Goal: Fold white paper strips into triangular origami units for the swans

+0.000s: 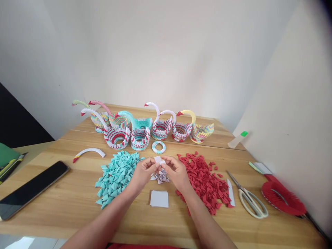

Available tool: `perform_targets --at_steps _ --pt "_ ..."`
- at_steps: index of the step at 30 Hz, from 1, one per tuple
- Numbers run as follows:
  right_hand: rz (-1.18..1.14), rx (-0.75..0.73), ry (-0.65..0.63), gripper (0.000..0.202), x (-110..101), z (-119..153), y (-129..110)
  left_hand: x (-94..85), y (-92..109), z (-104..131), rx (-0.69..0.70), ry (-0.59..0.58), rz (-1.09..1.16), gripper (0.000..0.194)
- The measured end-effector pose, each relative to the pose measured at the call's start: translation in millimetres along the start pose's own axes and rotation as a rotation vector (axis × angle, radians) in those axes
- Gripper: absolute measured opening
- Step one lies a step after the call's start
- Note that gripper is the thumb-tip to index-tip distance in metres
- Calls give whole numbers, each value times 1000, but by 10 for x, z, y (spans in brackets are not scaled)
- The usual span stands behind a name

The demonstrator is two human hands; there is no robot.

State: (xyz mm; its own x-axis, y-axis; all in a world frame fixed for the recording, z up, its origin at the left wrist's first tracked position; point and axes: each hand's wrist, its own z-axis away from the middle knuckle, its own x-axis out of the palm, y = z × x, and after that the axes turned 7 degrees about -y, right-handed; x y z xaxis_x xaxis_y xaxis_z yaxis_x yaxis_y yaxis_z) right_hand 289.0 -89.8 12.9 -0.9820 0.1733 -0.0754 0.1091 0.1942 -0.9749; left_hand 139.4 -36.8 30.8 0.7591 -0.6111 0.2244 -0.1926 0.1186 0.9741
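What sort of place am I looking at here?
Probably a papercraft work table, at home or in a small workshop: folded-paper swans toward the back, heaps of turquoise pieces and red pieces in front, and white paper held between the left hand and right hand.

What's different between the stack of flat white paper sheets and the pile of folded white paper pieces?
The stack of flat white paper sheets is smooth and fairly neat; the pile of folded white paper pieces is spiky and jumbled. On the wooden table, the stack lies nearer the camera; the pile lies farther away. Both are white paper.
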Motion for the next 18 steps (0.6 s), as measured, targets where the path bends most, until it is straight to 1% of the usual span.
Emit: perform_targets --at_steps 5,8,11,13,15,18 --pt "-68 42 -85 27 51 5 -3 -14 -16 -11 6 43 -21 26" --pt "-21 54 -127 19 51 10 -17 -45 -31 -27 19 59 -86 24" --pt "104 44 -57 17 9 5 -21 -76 -48 -47 39 25 -206 22" --pt "146 38 5 16 -17 -1 -14 -81 -64 -57 52 16 -238 22" --pt "154 36 36 16 -28 -2 -3 -71 -77 -60 52 23 -189 25" --pt "168 37 58 18 -15 1 12 -46 -81 -56 -20 -3 -62 32"
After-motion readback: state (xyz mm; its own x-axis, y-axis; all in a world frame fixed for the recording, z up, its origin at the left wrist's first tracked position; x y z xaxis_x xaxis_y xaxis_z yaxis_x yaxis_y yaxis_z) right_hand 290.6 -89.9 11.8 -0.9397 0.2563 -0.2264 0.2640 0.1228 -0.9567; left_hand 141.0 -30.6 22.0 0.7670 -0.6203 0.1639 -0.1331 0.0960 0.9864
